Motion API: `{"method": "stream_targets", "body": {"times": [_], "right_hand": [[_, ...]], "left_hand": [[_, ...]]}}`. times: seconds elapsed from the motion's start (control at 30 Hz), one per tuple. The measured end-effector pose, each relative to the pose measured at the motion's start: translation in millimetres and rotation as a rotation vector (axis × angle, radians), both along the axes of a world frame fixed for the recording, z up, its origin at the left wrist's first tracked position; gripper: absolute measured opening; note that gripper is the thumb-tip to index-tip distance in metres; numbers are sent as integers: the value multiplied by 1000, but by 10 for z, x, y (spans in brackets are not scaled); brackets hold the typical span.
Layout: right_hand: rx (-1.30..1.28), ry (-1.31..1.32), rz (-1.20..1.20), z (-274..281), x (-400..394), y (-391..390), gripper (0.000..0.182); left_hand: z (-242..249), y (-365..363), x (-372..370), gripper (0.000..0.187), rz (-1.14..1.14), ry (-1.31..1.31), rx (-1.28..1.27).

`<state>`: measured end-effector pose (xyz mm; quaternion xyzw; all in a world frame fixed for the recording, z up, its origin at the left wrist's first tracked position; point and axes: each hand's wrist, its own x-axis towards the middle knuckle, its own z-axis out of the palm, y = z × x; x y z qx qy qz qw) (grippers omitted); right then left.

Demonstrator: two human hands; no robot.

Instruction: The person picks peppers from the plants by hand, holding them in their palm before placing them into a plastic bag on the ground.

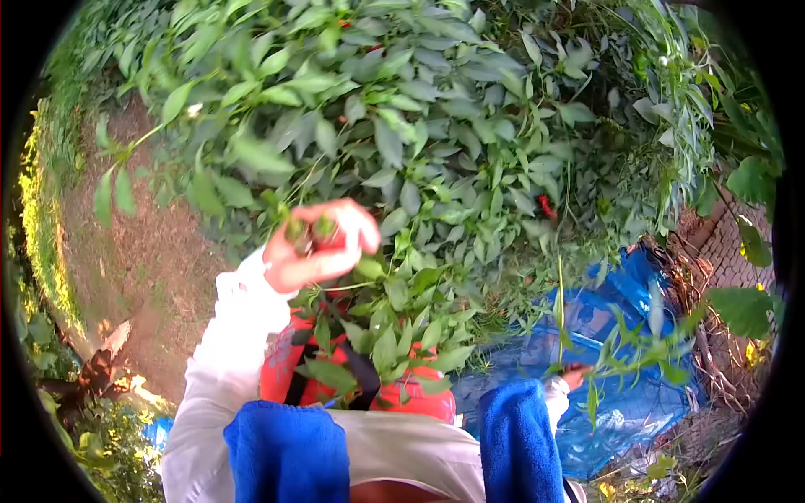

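My left hand (323,243) is raised in front of the leafy pepper plants (402,134), its fingers curled around small green peppers (325,226). Motion blur softens their outline. Low on the right, my right hand (574,375) is closed at a leafy green stem (560,310), above a blue tarp; leaves partly cover the fingers. Among the foliage hangs a red pepper (545,206). Below my left hand, a red bag (411,401) with dark straps sits against my body, with leaves over it.
Crumpled blue tarp (620,327) covers the ground at right, beside dry stalks (725,352) and a patterned block surface (738,247). Bare brown soil (138,251) lies to the left. A blue towel (289,453) hangs over my shoulders.
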<state>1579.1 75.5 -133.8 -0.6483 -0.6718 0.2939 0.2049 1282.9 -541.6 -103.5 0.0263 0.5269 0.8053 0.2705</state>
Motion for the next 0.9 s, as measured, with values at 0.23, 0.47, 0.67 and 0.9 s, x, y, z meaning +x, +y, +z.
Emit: {"method": "stream_targets", "body": {"times": [0.23,0.47,0.67,0.9], "right_hand": [[369,-530,-289,822,1145,1303,63],[605,-1132,403,644,5,1252,67],[-315,80,1428,120,-2618,-3467,22],[-69,102,1716,-1848,-3622,-5037,27]], "left_hand": [[-235,-264,-570,26,-22,567,-1089],[-1429,-896,-522,31,64,352,-1154],[-1821,-1219,-242,50,-84,153,-1066],[-856,-1074,127,20,145,76,-716]]}}
